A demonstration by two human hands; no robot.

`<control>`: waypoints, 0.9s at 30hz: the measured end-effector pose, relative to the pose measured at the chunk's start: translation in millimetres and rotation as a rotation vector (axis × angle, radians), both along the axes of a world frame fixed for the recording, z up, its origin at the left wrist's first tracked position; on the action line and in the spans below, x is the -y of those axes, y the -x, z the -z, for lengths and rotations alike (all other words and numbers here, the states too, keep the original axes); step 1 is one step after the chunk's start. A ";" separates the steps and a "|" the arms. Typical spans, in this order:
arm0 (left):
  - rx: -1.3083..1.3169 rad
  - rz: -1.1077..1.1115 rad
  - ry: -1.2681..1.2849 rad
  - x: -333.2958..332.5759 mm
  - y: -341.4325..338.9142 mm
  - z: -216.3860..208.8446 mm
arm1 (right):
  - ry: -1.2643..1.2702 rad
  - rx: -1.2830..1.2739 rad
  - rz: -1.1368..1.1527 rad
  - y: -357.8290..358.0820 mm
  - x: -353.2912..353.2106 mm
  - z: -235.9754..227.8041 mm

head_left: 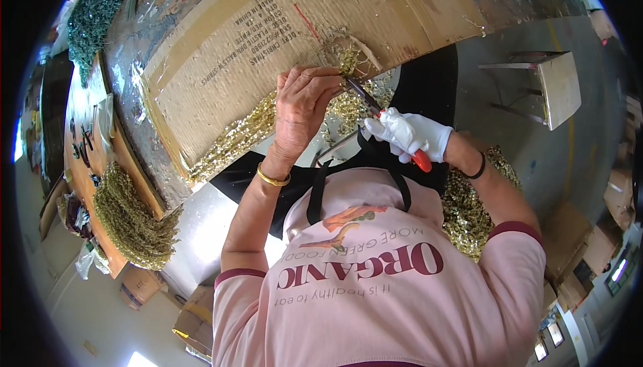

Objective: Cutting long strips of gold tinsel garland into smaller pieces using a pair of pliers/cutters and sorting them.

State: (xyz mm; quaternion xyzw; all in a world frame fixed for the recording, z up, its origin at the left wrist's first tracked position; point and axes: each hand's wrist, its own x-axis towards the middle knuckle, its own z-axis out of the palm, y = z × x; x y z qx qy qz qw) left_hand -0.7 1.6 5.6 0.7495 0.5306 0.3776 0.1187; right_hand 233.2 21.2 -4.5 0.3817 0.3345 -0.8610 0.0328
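My bare left hand, a gold bangle at its wrist, pinches a small gold glittery sprig at the edge of a flattened cardboard sheet. In a white glove, my right hand is closed round red-handled scissors. Their dark blades point up and left, with the tips at the sprig beside my left fingertips. Whether the blades touch the stem is too small to tell. Long gold glittery strands lie along the near edge of the cardboard, below and left of my left hand.
A bundle of gold sprigs hangs over the wooden table edge at left. Teal glittery sprigs lie at far left, more at top right. Another gold heap sits beside my right arm. A stool stands at right.
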 end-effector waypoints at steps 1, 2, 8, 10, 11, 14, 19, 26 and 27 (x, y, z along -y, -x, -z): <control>0.002 0.003 -0.001 -0.3 -0.1 0.0 | 0.064 -0.002 0.035 0.7 -0.7 0.0; 0.004 0.006 -0.002 -0.6 -0.2 0.0 | 0.064 -0.002 0.036 0.7 -2.0 -3.2; 0.000 0.034 -0.002 -1.0 2.1 0.3 | -1.055 -0.233 -0.300 9.7 -6.9 -24.5; -0.012 0.047 -0.003 -0.4 3.2 0.0 | -0.966 -0.132 -0.333 12.8 -6.4 -32.8; -0.023 0.061 -0.005 0.0 3.8 -0.1 | -0.966 -0.133 -0.334 13.0 -4.7 -29.7; -0.004 0.070 0.020 0.5 4.0 -1.3 | -0.758 -0.037 -0.267 11.5 4.1 -10.8; 0.005 0.056 0.035 1.5 2.8 -3.0 | 0.617 -0.203 0.434 -4.3 12.8 44.7; 0.022 0.041 0.012 0.8 2.7 0.2 | 0.437 -0.103 0.346 -6.1 17.8 65.2; 0.021 0.041 0.013 0.8 2.7 0.1 | 0.461 -0.123 0.375 -6.0 18.7 62.7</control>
